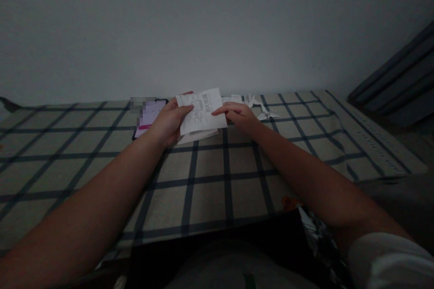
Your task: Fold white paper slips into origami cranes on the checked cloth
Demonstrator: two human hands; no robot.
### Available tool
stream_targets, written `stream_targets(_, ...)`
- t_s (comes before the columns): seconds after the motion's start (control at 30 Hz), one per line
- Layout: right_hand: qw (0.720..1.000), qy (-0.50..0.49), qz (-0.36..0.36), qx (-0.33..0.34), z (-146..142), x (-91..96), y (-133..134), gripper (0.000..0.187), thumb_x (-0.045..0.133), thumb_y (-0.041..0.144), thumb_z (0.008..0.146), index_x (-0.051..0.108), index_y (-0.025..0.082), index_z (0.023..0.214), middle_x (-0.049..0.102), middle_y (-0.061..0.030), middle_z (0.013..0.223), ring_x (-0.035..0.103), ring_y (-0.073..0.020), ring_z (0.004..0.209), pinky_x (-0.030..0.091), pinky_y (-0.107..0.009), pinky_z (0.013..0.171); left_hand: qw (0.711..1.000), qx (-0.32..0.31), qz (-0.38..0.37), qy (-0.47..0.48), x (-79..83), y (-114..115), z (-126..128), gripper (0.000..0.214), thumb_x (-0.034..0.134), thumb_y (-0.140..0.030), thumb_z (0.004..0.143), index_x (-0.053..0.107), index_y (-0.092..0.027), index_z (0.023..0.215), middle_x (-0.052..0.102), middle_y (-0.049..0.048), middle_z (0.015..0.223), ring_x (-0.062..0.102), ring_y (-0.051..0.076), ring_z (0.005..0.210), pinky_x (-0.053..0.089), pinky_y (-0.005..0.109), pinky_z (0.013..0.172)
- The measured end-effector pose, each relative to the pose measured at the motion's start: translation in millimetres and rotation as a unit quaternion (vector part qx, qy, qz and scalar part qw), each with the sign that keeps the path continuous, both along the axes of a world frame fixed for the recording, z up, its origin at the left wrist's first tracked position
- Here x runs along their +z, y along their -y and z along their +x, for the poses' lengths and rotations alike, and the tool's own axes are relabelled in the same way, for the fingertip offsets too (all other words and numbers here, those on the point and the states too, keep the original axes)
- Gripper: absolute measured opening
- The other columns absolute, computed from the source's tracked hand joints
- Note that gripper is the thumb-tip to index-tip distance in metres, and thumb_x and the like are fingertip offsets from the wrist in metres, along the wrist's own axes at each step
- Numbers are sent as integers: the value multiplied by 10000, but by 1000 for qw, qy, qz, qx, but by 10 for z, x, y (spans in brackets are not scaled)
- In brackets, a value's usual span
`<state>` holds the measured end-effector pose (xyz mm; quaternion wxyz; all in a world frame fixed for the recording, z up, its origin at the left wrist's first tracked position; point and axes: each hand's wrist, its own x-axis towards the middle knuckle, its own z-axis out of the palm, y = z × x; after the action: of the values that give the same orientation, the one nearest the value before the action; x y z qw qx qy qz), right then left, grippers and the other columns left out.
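At eleven o'clock lies a dark-edged, lilac-screened phone [151, 114]; the left hand [169, 120] grips a white printed paper sheet [205, 117] at twelve; the right hand [241, 115] touches its three-o'clock side, grip unclear; folded white paper pieces [267, 114], one o'clock.

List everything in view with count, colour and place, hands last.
printed sheet: one, white with grey print, centre
lower paper: at least one, white, under printed sheet
phone: one, dark rim, pale purple screen, left of sheet
folded papers: about two, white, right of sheet
checked cloth: one, pale with dark blue stripes, beneath these
wall: one, grey, behind
pleated cloth: one, dark grey-blue, far right
orange item: one, near edge, unclear
patterned cloth: one, black and white, lower right
sleeve: one, white, lower right
left hand: one, bare, gripping printed sheet
right hand: one, bare, forefinger on printed sheet
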<state>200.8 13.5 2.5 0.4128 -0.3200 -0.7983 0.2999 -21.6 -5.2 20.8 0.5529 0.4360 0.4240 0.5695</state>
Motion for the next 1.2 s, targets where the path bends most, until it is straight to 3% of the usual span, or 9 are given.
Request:
stream_targets(0.13,1000,-15,-6,18,-5,-20,-7,390,449,128,854,786,150,1049,693,-49,957,566,-127,762,465,-278,693,1000,4,-21,-2,51,19,21,389,638,-60,788,657,-142,1168,781,122,1075,768,287,994,650,441,887)
stream_targets(0.33,998,-32,1,48,-18,-51,-45,253,669,223,827,740,148,1057,672,-69,1063,587,-148,879,485,-296,779,999,11,-38,-17,24,1,6,265,658,-74,782,689,-150,1034,796,123,1030,775,304,983,655,437,859)
stream_targets(0.57,999,-21,14,30,6,-28,-79,198,733,344,850,727,185,967,626,-47,970,583,-169,912,483,-335,853,998,-40,-18,-37,-14,26,-3,348,765,-93,747,708,-107,1090,786,169,1110,774,314,1004,635,423,916)
stream_targets(0.77,997,-24,45,54,41,-100,-169,170,678,195,823,739,196,981,640,-65,1050,613,-196,1008,490,-357,899,995,-90,-39,-16,14,47,-10,571,753,4,728,668,-178,1263,764,140,1226,758,307,1076,624,424,964)
stream_targets(0.93,998,-9,45,53,55,-93,-170,119,725,251,813,755,190,911,667,-66,1019,634,-201,998,488,-372,910,992,-109,-50,-32,-3,49,-52,396,748,-25,764,718,-135,1144,777,164,1172,762,316,1063,625,422,966)
stream_targets(1.03,999,-9,20,44,44,-43,-118,265,780,441,806,739,184,855,657,-55,968,620,-186,931,491,-350,857,993,-106,-49,-25,9,56,-73,374,738,-19,778,723,-129,1135,763,164,1215,777,271,1011,642,347,923)
stream_targets(1.13,999,-24,-10,21,29,-8,-65,450,667,612,872,693,171,785,637,-44,887,584,-161,830,485,-316,776,990,-130,-54,-20,28,49,-85,426,708,3,775,714,-108,1187,756,178,1224,794,219,888,651,241,806)
stream_targets(1.2,999,-29,-26,-8,26,-2,-50,496,605,650,901,684,170,805,632,-41,850,562,-157,796,475,-304,734,985,-156,-71,-26,41,42,-83,440,671,-37,812,691,-84,1249,761,207,1189,798,237,842,656,242,719)
